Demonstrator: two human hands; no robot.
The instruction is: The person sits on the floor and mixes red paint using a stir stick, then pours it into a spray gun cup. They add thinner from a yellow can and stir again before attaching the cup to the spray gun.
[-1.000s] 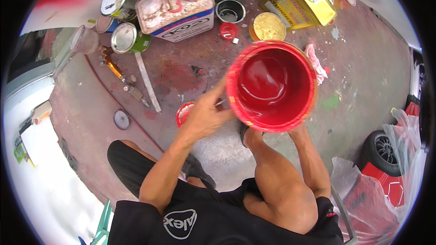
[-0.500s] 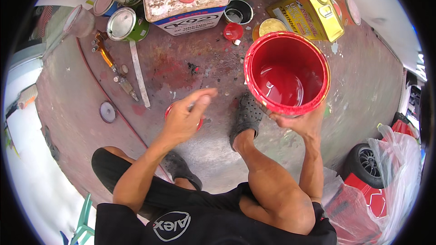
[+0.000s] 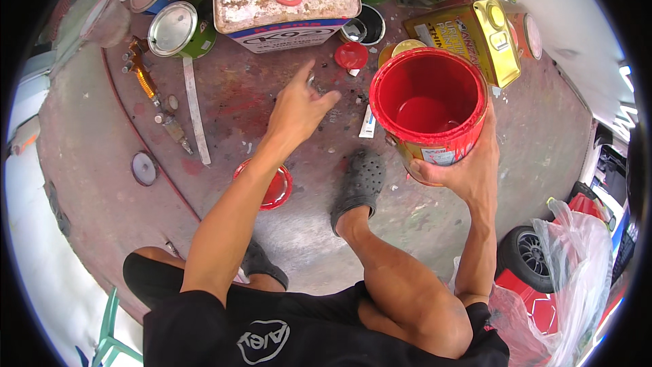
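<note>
In my right hand (image 3: 468,166) I hold a large red-rimmed paint can (image 3: 415,151), gripping its lower side. It tilts toward me less than fully, so its red-coated inside and the red paint at the bottom show. My left hand (image 3: 302,110) hangs over the floor with fingers apart and nothing seen in it. Ahead of its fingertips stand a small red cup (image 3: 351,56) and a dark open tub (image 3: 372,24). Behind my left forearm, partly hidden, lies a paint-smeared red lid (image 3: 277,191). A small white packet (image 3: 367,124) lies between the can and my left hand.
Along the back stand a rusty-topped rectangular tin (image 3: 285,3), a yellow thinner tin (image 3: 496,41) and a green can (image 3: 178,30). On the left lie an orange spray gun (image 3: 144,81), a flat strip (image 3: 195,112) and a hose (image 3: 146,143). A wheel (image 3: 528,258) and plastic sheeting (image 3: 574,265) are at right.
My left hand has moved forward toward the small red cup, uncovering more of the red lid. The paint can has tipped more upright, showing its labelled side.
</note>
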